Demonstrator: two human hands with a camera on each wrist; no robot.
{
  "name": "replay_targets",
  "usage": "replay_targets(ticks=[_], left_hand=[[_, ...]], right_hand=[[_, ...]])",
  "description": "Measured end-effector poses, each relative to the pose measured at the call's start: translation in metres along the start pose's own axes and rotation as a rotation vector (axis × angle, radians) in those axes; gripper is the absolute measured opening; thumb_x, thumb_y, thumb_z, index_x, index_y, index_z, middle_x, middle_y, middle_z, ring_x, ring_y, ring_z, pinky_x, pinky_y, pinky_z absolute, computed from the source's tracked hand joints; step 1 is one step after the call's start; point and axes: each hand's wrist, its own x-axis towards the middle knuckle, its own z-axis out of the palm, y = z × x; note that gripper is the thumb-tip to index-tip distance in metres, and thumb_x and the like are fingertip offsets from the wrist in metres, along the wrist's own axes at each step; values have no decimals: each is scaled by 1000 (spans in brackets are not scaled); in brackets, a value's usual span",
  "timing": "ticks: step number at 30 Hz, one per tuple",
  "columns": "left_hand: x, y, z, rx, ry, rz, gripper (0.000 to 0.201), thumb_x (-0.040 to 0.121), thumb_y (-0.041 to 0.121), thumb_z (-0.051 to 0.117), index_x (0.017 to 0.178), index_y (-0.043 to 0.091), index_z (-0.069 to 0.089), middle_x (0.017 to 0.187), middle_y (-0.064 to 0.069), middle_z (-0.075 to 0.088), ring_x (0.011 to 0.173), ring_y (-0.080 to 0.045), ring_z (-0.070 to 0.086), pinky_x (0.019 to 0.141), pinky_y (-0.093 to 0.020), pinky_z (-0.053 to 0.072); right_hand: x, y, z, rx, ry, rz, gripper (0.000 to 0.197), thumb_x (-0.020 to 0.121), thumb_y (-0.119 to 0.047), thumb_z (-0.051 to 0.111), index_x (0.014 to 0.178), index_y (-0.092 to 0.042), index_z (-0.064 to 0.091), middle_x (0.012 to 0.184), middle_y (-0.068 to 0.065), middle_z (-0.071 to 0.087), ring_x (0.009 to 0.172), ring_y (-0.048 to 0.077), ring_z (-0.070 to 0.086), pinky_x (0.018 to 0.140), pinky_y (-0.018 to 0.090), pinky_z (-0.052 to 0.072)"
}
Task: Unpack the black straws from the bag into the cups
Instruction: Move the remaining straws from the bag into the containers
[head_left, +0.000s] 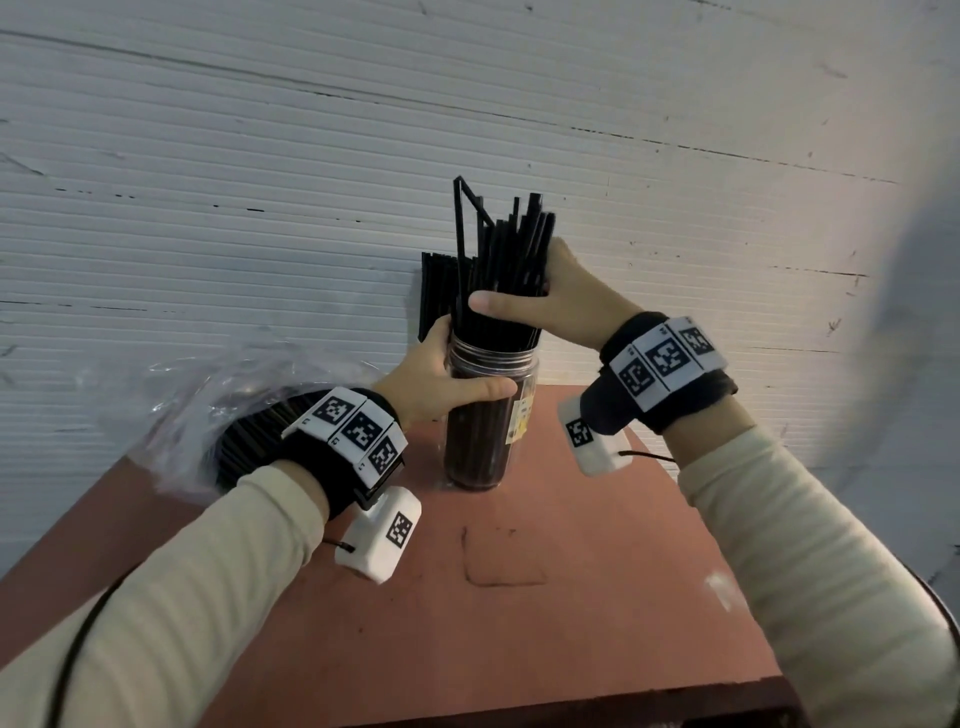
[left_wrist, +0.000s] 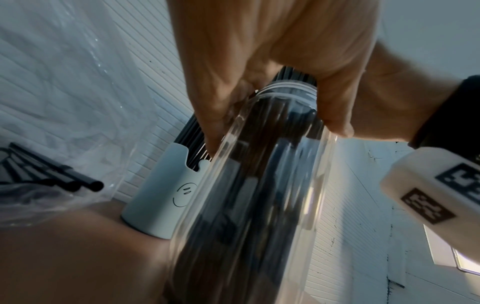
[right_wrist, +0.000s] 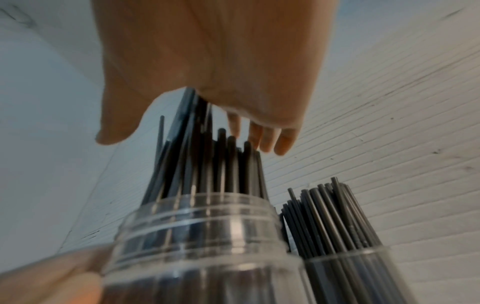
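A tall clear cup (head_left: 485, 421) stands on the red-brown table (head_left: 545, 613), packed with black straws (head_left: 511, 260) that stick out above its rim. My left hand (head_left: 452, 374) grips the cup just under the rim, and the left wrist view shows its fingers (left_wrist: 215, 115) curled on the clear cup (left_wrist: 254, 185). My right hand (head_left: 556, 296) clasps the straw bundle above the rim, thumb in front and fingers behind. In the right wrist view the straws (right_wrist: 207, 160) run between thumb and fingers (right_wrist: 270, 139). The clear plastic bag (head_left: 208, 410) with more straws lies at the left.
A second cup (left_wrist: 161, 197), pale with a smiley face, stands just behind the clear one against the white ribbed wall (head_left: 260, 182) and holds its own straws (right_wrist: 330, 216). Loose straws (left_wrist: 64, 181) poke out of the bag mouth. The table's front edge (head_left: 571, 701) is near.
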Motion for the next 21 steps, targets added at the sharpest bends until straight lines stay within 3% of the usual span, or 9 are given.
replay_targets(ticks=[2,4,6,8,12,16,18,21], left_hand=[[0,-1,0,1,-6,9,91,73,26,83,145,19,29,130,8,56,119,-6,54,103,-30,41],[1,-1,0,2,-10,19,95,69,31,85,145,19,30,131,7,56,120,-7,54,106,-33,41],[1,-1,0,3,-11,19,101,61,39,85,145,20,31,132,7,57,121,-7,54,107,-34,41],[1,0,0,13,-9,14,103,58,43,85,144,21,32,131,7,58,121,-8,55,107,-34,41],[1,0,1,25,5,-7,89,73,26,83,144,19,31,127,8,58,116,-6,55,102,-28,41],[1,-1,1,14,10,-9,88,73,24,83,144,20,32,129,6,59,118,-8,55,103,-30,42],[2,0,1,14,9,-12,88,73,23,82,145,18,31,130,5,58,119,-9,54,103,-29,41],[2,0,1,17,6,-6,94,71,27,84,146,18,29,134,4,56,123,-11,53,107,-34,39]], right_hand=[[-9,-7,-3,137,164,-77,100,68,-58,78,145,-28,23,146,2,34,134,12,35,108,30,35],[-14,-15,-7,150,322,-223,97,79,-41,76,151,-18,14,153,3,26,138,13,30,109,25,30],[-12,-21,-6,17,361,-354,78,90,-31,65,151,-11,21,154,4,27,141,14,29,113,22,27],[-10,-20,-1,-156,284,-416,56,97,-25,53,146,-7,35,152,6,34,139,15,33,113,14,23],[-21,-10,15,-221,172,-349,37,100,-25,45,133,-10,54,139,3,52,127,14,47,108,24,34],[-27,-13,12,-156,226,-318,37,96,-27,53,131,-14,53,123,0,60,114,12,54,101,32,43],[-24,-18,10,-88,244,-330,48,95,-27,55,140,-15,43,131,1,54,118,11,51,102,28,42],[-12,-27,7,-103,236,-438,59,97,-24,52,150,-14,29,151,5,36,137,16,36,113,28,31]])
